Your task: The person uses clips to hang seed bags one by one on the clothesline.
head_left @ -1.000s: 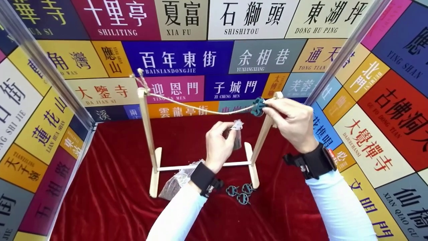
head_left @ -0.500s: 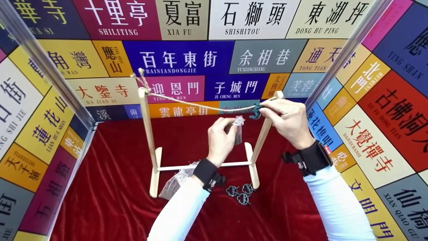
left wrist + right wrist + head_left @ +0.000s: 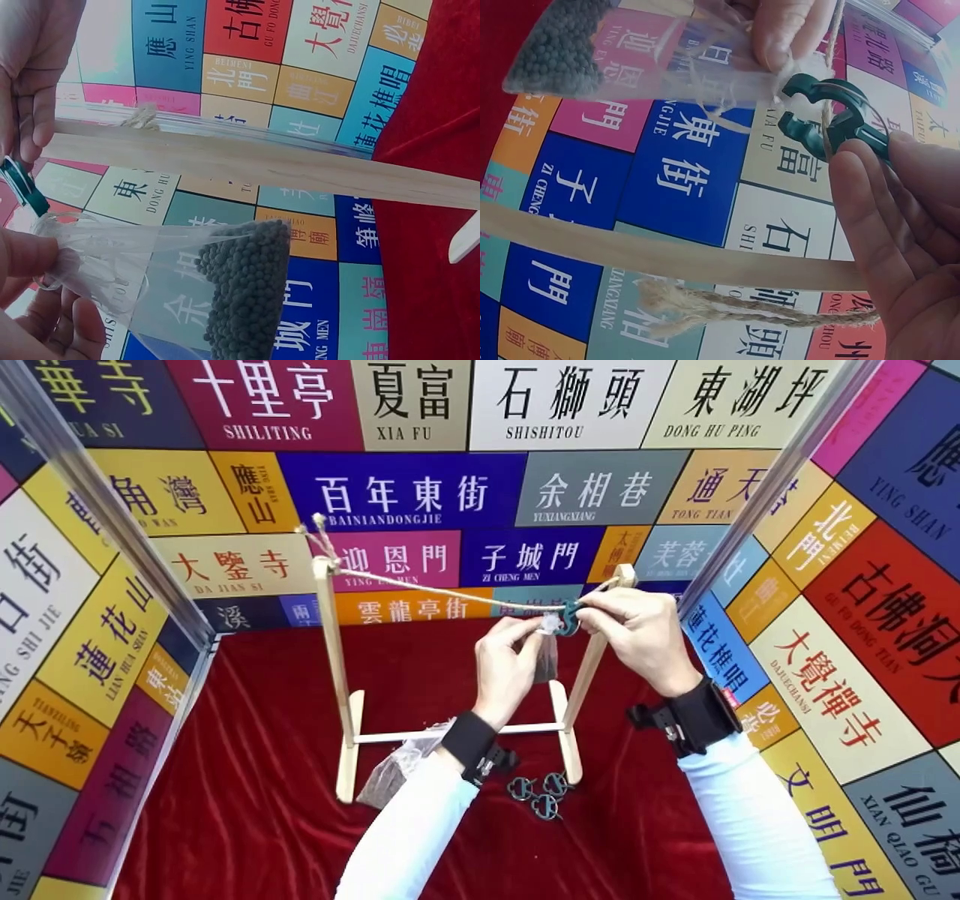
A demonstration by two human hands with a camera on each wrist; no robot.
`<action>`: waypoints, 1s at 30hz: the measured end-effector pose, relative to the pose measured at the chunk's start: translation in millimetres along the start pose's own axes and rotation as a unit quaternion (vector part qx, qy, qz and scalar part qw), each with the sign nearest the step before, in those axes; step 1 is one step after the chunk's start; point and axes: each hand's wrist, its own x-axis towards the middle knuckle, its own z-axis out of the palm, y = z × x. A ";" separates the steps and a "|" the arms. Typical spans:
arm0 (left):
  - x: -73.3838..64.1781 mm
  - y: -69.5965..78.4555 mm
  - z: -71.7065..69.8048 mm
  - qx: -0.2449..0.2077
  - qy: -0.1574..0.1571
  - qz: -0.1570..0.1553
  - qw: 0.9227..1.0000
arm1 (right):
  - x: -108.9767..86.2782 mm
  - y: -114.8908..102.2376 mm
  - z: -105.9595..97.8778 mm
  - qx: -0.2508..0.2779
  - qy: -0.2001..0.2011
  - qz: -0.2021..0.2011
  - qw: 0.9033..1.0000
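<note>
My left hand (image 3: 506, 671) pinches the gathered neck of a small sheer drawstring bag (image 3: 547, 660). Dark round beads (image 3: 251, 289) fill the bag's bottom end, which hangs down. Beside it, my right hand (image 3: 646, 634) pinches the handles of a green plastic spring clip (image 3: 844, 101) between thumb and fingers. The clip's jaws stand apart and face the bag's neck, close to my left fingertips. A cord (image 3: 450, 595) passes at the clip; whether it runs through it I cannot tell. The cord stretches between the two posts of a wooden frame (image 3: 330, 645).
Three more green clips (image 3: 546, 806) lie on the red cloth (image 3: 247, 825) by the frame's right foot. Another sheer bag (image 3: 390, 776), partly hidden by my left forearm, lies near the left foot. Printed panels (image 3: 405, 491) wall the back and sides.
My left hand has moved up and right, bringing the bag's neck to the clip. The right hand has shifted slightly left and down with the clip, which has turned.
</note>
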 end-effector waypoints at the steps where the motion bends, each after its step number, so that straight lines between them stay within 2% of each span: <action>1: 0.0 0.6 0.3 -0.003 0.001 0.003 1.000 | -0.2 0.0 0.8 0.004 0.000 0.002 1.000; 6: -0.3 2.9 1.8 -0.011 0.001 0.013 1.000 | 0.2 -3.9 3.4 0.013 -0.003 0.013 1.000; 9: -0.6 3.1 2.6 -0.006 0.000 0.013 1.000 | 1.7 -13.8 2.5 0.015 -0.013 0.013 1.000; 14: -1.2 1.4 2.8 -0.003 -0.001 0.013 1.000 | 6.1 -35.4 -3.4 0.029 -0.053 0.022 0.998; 18: -2.3 -1.5 1.3 -0.003 -0.009 0.012 1.000 | 6.0 -40.8 -5.2 0.040 -0.079 0.032 0.996; 25: -10.8 -8.1 -7.7 -0.030 -0.034 0.013 0.999 | -2.5 -36.2 -0.6 0.050 -0.069 0.029 0.996; 30: -25.6 -16.4 -21.9 -0.008 -0.033 0.026 0.999 | -14.0 -33.2 2.7 0.068 -0.043 0.014 0.997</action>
